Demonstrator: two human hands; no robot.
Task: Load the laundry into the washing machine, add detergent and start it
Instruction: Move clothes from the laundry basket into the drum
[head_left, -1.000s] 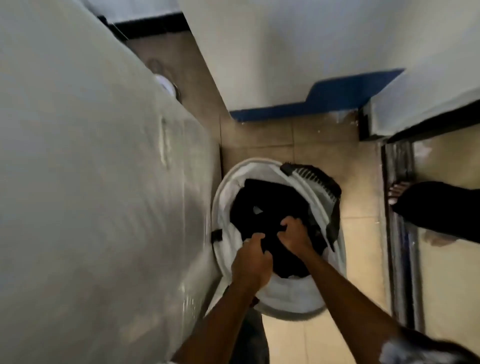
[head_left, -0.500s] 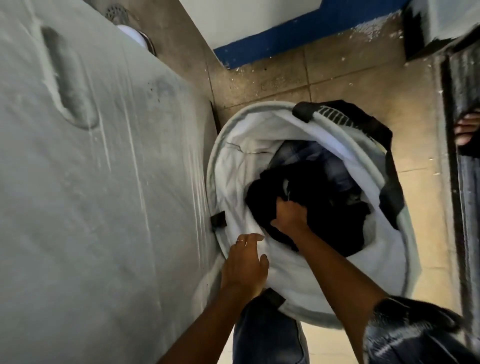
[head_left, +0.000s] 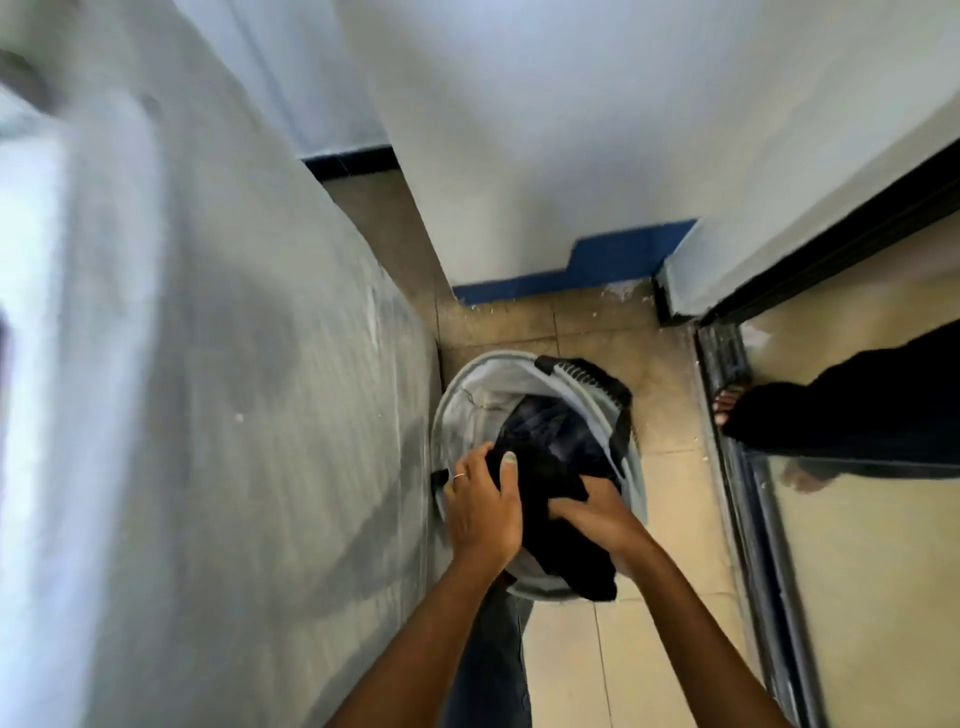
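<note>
While both hands close on a bunched black garment (head_left: 558, 525), the left hand (head_left: 480, 512) pinches its upper fold, thumb across the soft cloth, and the right hand (head_left: 597, 512) curls tightly into its middle. The garment hangs limp over the near rim of a round, pale fabric laundry basket (head_left: 467, 400) with a black ribbed handle (head_left: 584, 375); more dark clothes (head_left: 550, 426) lie inside. A broad, scuffed grey-white appliance panel (head_left: 234, 389) stands just left of the basket on beige floor tiles (head_left: 670, 519).
</note>
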